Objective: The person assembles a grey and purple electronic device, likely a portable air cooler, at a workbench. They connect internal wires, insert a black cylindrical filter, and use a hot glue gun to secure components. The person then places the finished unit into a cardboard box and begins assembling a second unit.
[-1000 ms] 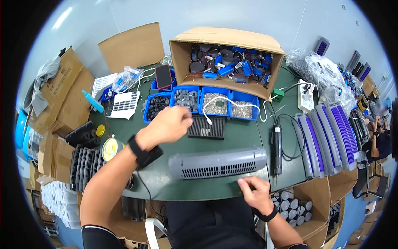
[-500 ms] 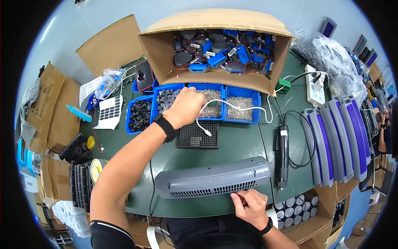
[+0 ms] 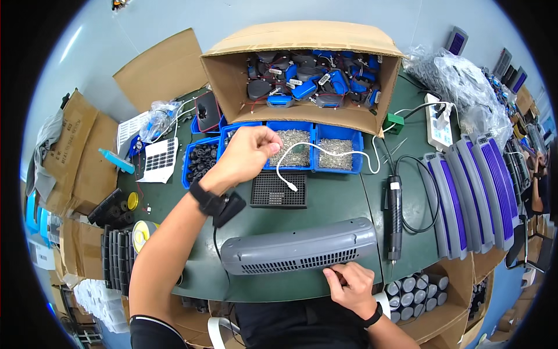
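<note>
My left hand [image 3: 250, 152] is above the blue bins, thumb and fingertips pinched together beside a bin of small metal screws [image 3: 293, 152]; whatever is in the pinch is too small to make out. A long grey plastic housing [image 3: 299, 247] with slotted vents lies on the green table in front of me. Against its near edge, toward the right end, rests my right hand [image 3: 353, 289], fingers curled and thumb drawn in; I cannot make out what they hold. Just right of my left hand, a white cable [image 3: 325, 150] with a small plug crosses the bins.
Behind the bins, an open cardboard box [image 3: 302, 110] holds blue and grey parts with wires. A black perforated tray [image 3: 279, 190] sits beyond the housing. To the right are a black electric screwdriver [image 3: 395, 218], several grey-and-purple panels [image 3: 465, 198] and a white power strip [image 3: 439, 125].
My left hand has drawn back from the screw bin, down and to the left, its wrist turning. My right hand and the housing stay about where they were.
</note>
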Available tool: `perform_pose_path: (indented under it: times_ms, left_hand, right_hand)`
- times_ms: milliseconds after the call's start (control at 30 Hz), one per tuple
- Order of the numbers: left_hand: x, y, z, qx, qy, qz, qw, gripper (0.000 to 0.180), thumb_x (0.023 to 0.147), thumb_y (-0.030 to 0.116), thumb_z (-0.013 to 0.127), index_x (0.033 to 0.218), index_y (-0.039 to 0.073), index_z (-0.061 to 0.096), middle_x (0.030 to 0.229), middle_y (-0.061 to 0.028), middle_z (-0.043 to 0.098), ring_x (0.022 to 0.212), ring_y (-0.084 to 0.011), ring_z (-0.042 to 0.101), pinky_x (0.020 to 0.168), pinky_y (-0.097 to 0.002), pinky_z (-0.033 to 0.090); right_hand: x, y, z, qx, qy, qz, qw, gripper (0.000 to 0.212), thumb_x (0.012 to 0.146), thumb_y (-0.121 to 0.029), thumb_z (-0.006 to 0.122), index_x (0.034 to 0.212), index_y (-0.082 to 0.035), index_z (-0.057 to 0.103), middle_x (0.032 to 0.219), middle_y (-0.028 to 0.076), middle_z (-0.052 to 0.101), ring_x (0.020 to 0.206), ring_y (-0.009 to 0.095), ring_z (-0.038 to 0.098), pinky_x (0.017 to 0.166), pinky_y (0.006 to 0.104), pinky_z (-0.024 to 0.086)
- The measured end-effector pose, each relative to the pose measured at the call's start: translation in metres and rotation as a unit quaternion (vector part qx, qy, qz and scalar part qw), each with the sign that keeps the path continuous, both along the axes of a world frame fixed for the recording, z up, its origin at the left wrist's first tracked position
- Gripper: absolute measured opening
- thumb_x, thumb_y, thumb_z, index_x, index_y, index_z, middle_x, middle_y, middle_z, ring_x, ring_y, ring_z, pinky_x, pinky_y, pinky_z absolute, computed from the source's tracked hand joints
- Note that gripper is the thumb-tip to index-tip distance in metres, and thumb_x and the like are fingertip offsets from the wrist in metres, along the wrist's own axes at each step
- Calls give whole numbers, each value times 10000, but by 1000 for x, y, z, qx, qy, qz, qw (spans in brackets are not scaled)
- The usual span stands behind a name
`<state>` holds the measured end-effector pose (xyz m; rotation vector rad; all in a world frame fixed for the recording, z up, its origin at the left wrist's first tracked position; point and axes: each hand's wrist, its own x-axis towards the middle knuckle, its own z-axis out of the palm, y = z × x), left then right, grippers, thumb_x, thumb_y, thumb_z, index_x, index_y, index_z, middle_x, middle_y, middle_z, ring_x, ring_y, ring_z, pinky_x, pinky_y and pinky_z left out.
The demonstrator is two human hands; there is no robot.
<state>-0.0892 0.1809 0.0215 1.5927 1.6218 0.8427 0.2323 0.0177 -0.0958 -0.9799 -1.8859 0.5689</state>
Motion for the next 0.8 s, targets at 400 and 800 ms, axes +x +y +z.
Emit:
perform_pose_path:
  times_ms: [400,800]
  left_hand:
    - [57,-197,0,-165,-630,30,758,112,1024,96,715,1113,56,661,981,-31,646,868,-131,567,812,-271,490]
    - [131,-246,-64,-107,-608,152,772,132,1049,95,697,1146,7,715,1042,-67,739,948,-153,685,884,-318,543]
  right_hand:
    - [-33,-4,97,6,117,110,987,229,790,51,867,970,24,727,869,143,756,701,236,746,637,302,589]
    - [-32,-18,75,62,-38,130,989,229,793,96,816,976,-10,727,959,127,743,757,264,731,633,328,588]
